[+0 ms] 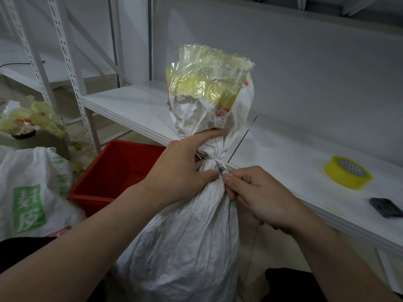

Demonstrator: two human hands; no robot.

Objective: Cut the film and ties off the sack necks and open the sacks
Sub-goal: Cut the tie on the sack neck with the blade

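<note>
Left hand (181, 166) grips the white woven sack (192, 236); right hand (261, 192) pinches a silver blade (220, 167) at its tie (198, 156) (yellow film (207, 79) above fingers (209, 134): uncut).

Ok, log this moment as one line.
step: tie cut | left hand: grips sack neck | right hand: holds blade at neck | film: on sack top

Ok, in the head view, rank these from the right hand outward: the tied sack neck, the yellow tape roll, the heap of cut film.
From the right hand, which holds the knife:
1. The sack neck, just ahead, blade tip at it.
2. The yellow tape roll, on the shelf to the right.
3. The heap of cut film, far left.
</note>
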